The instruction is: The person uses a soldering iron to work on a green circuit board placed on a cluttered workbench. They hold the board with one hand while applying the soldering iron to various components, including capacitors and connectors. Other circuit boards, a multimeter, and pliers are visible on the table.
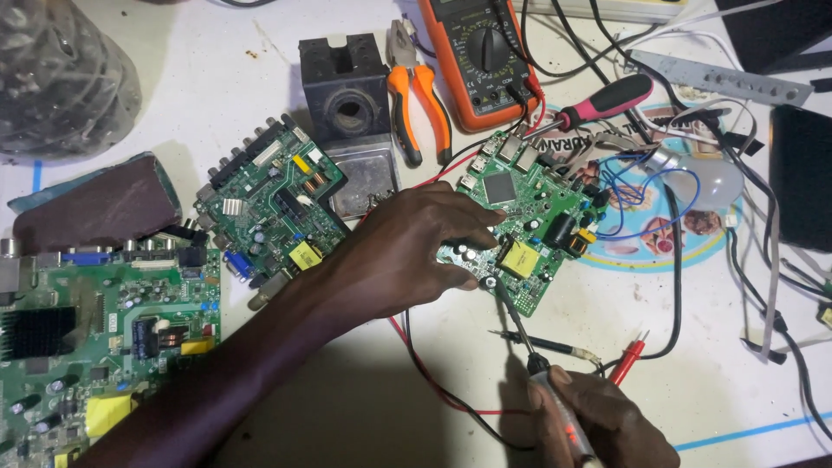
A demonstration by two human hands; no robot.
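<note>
Your left hand (416, 247) lies spread, fingers pressing the green circuit board (529, 221) flat on the white tabletop (260, 61). Your right hand (598, 420) pinches a probe (520, 325), tip touching the board's near edge beside a yellow square transformer (520, 257); a round colourful sticker (663, 230) lies just right.

Cut off at the left and bottom edges: large green circuit board (95, 347). Cropped at the upper left corner: crumpled clear plastic bag (61, 74). Sliced by the top edge: orange multimeter (481, 56). Half out of frame at lower centre: right hand (602, 425), its pen-like tool (568, 429) running past the bottom edge. Hidden under the left hand (407, 256): near corner of the middle circuit board (529, 230). Cropped at the right edge: black box (802, 178). Too small to tell: board markings.
</note>
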